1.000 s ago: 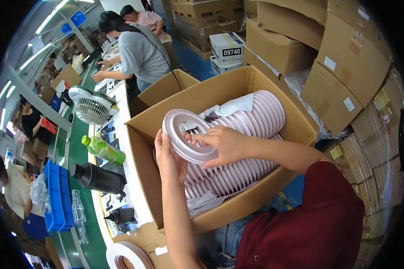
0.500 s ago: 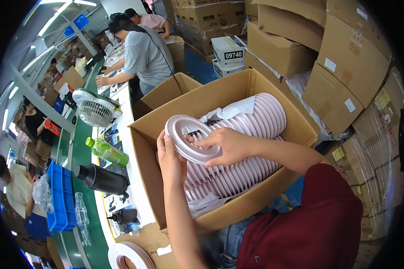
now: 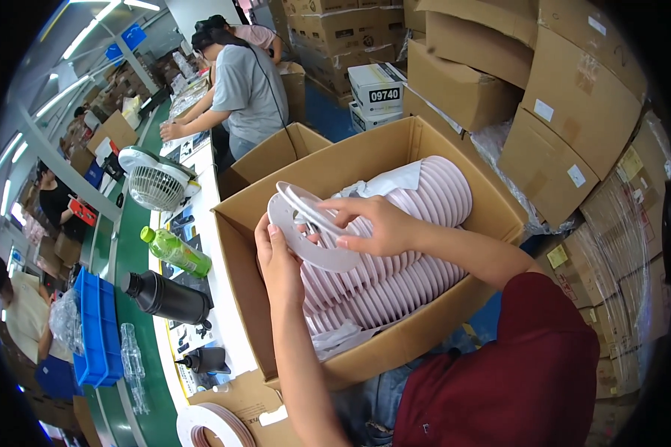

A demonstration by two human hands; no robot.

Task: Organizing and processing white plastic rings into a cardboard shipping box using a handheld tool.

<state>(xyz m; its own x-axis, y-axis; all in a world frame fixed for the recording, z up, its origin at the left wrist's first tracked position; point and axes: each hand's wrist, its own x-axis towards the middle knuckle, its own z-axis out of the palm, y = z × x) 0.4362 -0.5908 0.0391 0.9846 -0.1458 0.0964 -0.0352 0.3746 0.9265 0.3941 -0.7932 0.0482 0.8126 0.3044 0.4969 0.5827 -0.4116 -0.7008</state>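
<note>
Currently the left hand point(image 3: 280, 262) grips a flat whitish ring point(image 3: 294, 242) by its rim, the right hand point(image 3: 378, 226) pinches a second ring point(image 3: 320, 217) tilted over it, and both rings are above the cardboard carton point(image 3: 236, 257) near its left edge; inside, rows of stacked rings point(image 3: 445, 195) reach toward the right edge, with a crumpled white sheet point(image 3: 397, 179) by the far edge

The lower white ring point(image 3: 326, 255) partly hides the left hand point(image 3: 279, 262).

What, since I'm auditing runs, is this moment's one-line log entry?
left hand: holds pale ring | right hand: grips tilted second ring | below: open carton, rows of rings
</note>
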